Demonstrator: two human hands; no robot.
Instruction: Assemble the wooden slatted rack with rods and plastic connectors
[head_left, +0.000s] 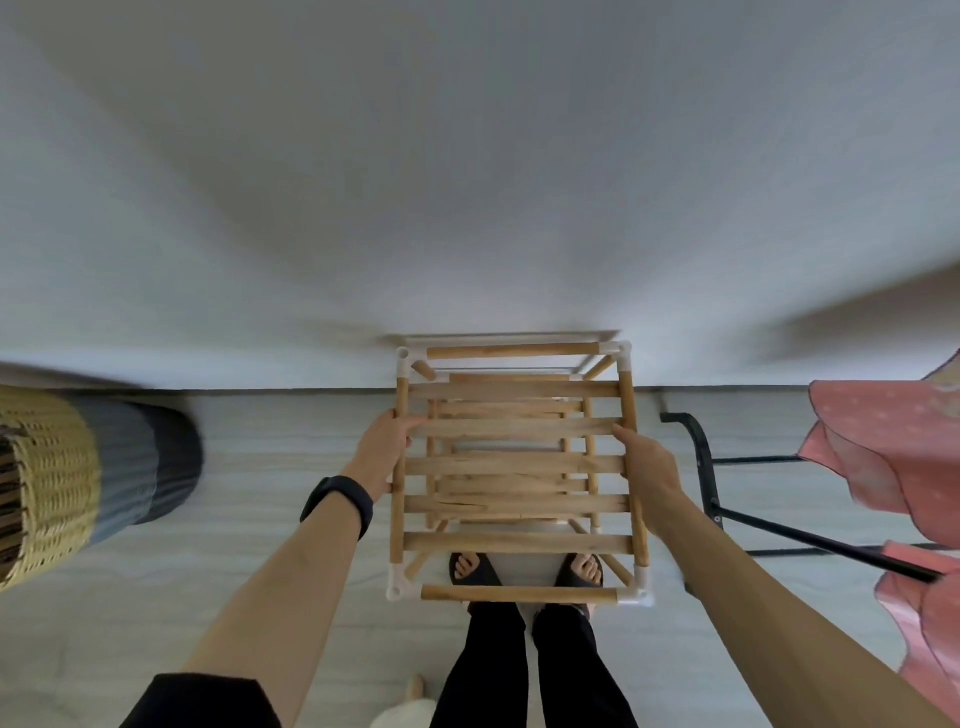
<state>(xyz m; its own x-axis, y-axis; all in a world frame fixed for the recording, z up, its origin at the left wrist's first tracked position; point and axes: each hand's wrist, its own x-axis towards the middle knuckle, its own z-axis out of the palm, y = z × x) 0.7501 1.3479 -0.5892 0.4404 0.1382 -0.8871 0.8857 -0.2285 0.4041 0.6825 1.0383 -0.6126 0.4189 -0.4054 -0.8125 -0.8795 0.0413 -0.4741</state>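
Far to the left of the rack, a woven basket (47, 483) with yellow, grey and dark bands lies at the picture's edge, blurred. Nearer to the rack, the left wrist carries a black band (337, 506). The left grip (382, 449) grasps the rack's left side rod, with the thumb lying on top of a slat and the fingers under the rod.

The rack (519, 465) is in the middle, seen from above, close before the white wall (467, 182) and over the pale floor (260, 467). Its top tier of flat slats is level, and a lower tier shows through the gaps. Round rods (511, 351) close its far and near ends, and white connectors (400, 582) sit at the four corners. Under its near edge two feet in black sandals (475, 569) stand on the floor. I cannot tell if the rack's legs touch the floor.

The right grip (647, 462) holds the rack's right side rod, with fingers curled over it. To the right of the rack stands a black metal frame (706, 467), and beyond this hangs a pink cloth (878, 452).
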